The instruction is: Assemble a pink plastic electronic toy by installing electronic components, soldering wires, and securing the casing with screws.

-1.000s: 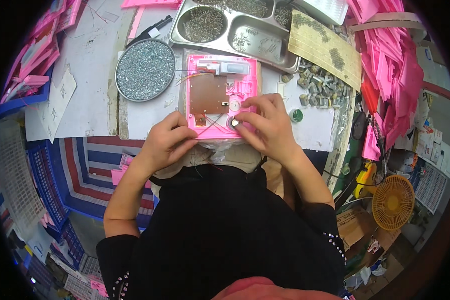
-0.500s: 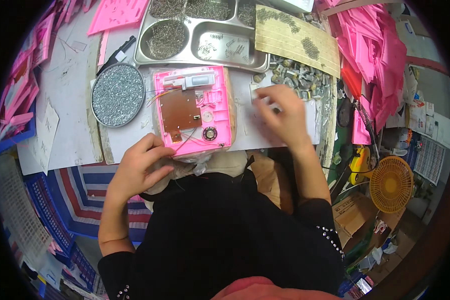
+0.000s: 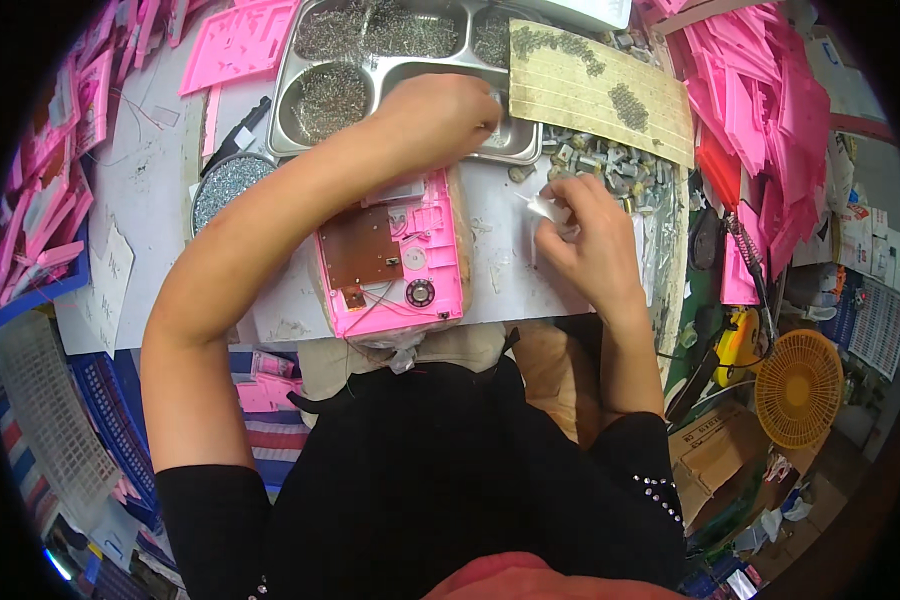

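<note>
A pink plastic casing (image 3: 440,235) lies on a wrapped pad, carrying a brown circuit board (image 3: 355,245), wires and a small round speaker (image 3: 420,292). My left forearm crosses over its upper part. My left hand (image 3: 440,115) is at the front compartment of the metal tray (image 3: 382,62), fingers curled together; whatever they pinch is hidden. Right of the casing, my right hand (image 3: 592,235) is closed on a small shiny metal motor (image 3: 550,208) with a thin white tip. Behind that hand lie several similar motors (image 3: 595,160) in a heap.
Coil springs (image 3: 332,100) fill the tray's compartments. A cardboard piece (image 3: 600,85) with small springs covers the tray's right end. At left, partly under my arm, stands a round dish (image 3: 225,190) of small metal parts. Pink casings (image 3: 745,110) are piled right; an orange fan (image 3: 798,388) stands lower right.
My left hand has left the casing's lower left corner and reached up and right to the tray. My right hand has turned slightly and now shows the shiny motor between its fingers.
</note>
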A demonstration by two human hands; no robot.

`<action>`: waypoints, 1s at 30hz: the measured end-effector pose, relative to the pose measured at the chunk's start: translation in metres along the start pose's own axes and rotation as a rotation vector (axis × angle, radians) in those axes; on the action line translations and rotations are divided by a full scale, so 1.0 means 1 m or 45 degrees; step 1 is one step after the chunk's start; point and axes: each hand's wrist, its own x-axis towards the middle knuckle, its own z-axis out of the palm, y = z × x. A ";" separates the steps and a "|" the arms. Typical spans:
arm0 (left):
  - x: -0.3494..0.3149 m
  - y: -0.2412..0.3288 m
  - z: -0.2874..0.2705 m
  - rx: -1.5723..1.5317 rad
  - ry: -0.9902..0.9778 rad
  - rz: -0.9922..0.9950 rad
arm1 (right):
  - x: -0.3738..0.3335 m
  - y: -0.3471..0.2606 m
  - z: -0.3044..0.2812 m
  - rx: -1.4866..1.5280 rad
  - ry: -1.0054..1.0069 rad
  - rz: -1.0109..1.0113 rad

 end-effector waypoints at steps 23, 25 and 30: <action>0.043 -0.004 0.017 0.284 -0.252 0.042 | -0.030 -0.017 -0.001 0.601 0.255 -0.076; 0.038 -0.002 0.008 0.240 -0.132 0.111 | -0.036 -0.012 -0.004 0.602 0.282 -0.047; -0.056 0.042 -0.060 -0.568 0.078 -0.085 | -0.049 -0.019 -0.009 0.620 0.321 -0.169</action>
